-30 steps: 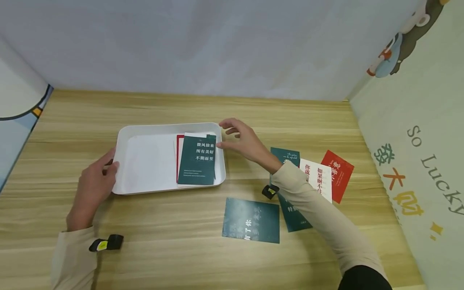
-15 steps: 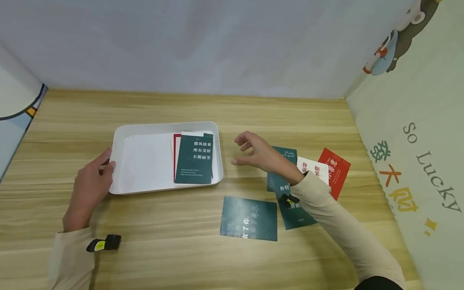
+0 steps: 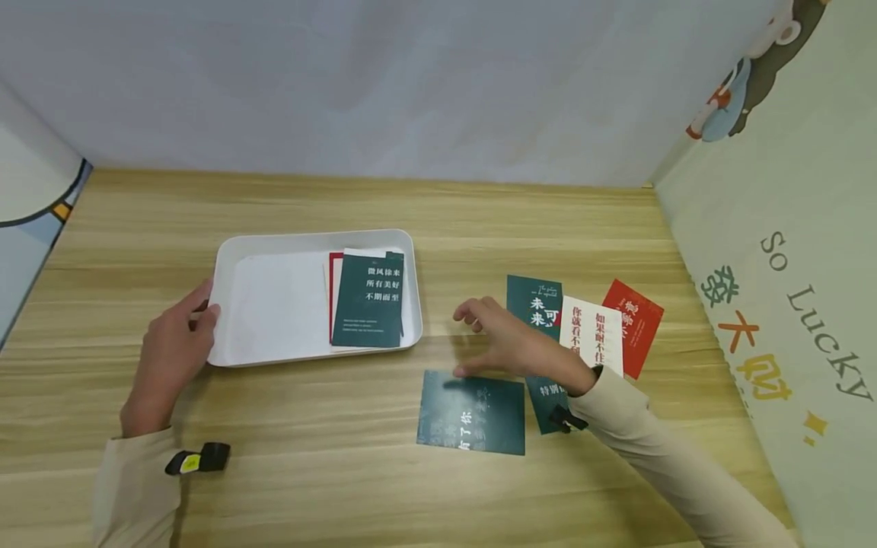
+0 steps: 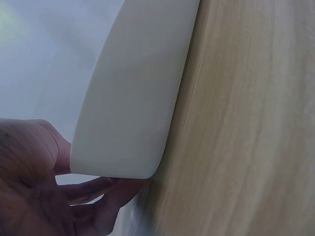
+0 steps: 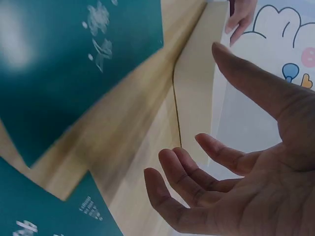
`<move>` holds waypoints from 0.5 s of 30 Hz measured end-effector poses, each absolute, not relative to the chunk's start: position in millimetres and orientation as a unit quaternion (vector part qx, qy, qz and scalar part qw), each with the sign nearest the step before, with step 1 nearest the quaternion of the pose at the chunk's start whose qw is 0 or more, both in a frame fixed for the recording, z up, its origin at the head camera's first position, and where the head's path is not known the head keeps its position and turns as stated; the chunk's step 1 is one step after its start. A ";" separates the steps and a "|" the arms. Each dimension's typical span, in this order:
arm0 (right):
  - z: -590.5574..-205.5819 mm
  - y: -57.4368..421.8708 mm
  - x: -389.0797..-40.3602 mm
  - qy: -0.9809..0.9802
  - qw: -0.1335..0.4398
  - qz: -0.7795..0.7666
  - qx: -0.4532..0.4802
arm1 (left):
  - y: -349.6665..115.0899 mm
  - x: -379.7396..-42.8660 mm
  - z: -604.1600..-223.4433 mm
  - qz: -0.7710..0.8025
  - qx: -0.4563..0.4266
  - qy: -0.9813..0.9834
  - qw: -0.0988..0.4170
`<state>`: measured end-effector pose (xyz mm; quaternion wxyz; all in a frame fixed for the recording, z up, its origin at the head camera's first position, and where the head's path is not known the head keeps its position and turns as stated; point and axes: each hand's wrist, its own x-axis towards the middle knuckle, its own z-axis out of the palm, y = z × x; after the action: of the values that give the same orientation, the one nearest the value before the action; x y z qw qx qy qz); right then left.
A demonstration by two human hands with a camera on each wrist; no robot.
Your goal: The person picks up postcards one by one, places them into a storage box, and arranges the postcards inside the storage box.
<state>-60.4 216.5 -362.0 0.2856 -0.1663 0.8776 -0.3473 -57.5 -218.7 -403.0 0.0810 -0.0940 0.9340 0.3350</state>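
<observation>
My left hand (image 3: 174, 346) holds the left end of a shallow white tray (image 3: 270, 304); in the left wrist view its fingers reach round the tray's outer wall (image 4: 128, 98). At the tray's right end lies a small stack of cards, a dark green card with white writing (image 3: 370, 323) on top, red and white edges showing beneath. My right hand (image 3: 510, 339) is held over the table with nothing in it, thumb and fingers spread apart and lightly bent. Its thumb overlaps the upper edge of a lone green card (image 3: 496, 426) in the head view.
Right of the lone card, several cards overlap in a loose fan: a green card (image 3: 524, 288), a white card (image 3: 610, 327), a red card (image 3: 642, 335) and another green card (image 3: 546, 411) partly under my right wrist. A grey wall (image 3: 370, 91) bounds the table's back, a printed wall (image 3: 808, 304) its right.
My right hand has moved away from the tray's right end, to the right and toward me, over the lone green card. The left hand keeps its place on the tray.
</observation>
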 end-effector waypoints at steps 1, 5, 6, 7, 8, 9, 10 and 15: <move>-362.6 216.7 -56.3 0.880 0.286 -0.339 -0.171 | -218.8 -57.6 -402.8 0.335 -0.094 0.934 0.081; -366.0 216.4 -43.2 0.885 0.297 -0.311 -0.178 | -218.4 -57.9 -402.1 0.336 -0.095 0.934 0.082; -367.4 216.2 -40.7 0.886 0.301 -0.306 -0.177 | -218.2 -58.0 -402.0 0.335 -0.095 0.934 0.082; -368.7 216.0 -38.3 0.885 0.306 -0.302 -0.175 | -217.8 -58.0 -401.8 0.335 -0.096 0.934 0.083; -370.1 215.9 -36.5 0.886 0.310 -0.298 -0.175 | -217.5 -58.0 -401.6 0.334 -0.097 0.934 0.083; -371.2 215.8 -34.1 0.887 0.312 -0.293 -0.173 | -217.2 -58.0 -401.5 0.334 -0.097 0.934 0.084; -372.6 215.8 -31.7 0.888 0.313 -0.290 -0.172 | -217.0 -57.9 -401.4 0.334 -0.098 0.934 0.084; -378.1 213.8 -17.9 0.903 0.292 -0.257 -0.183 | -217.0 -57.4 -400.8 0.333 -0.099 0.934 0.084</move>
<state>-17.9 213.8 -378.1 0.2918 -0.1834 0.9030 -0.2566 -57.4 -217.0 -400.8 0.0844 -0.0988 0.9340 0.3328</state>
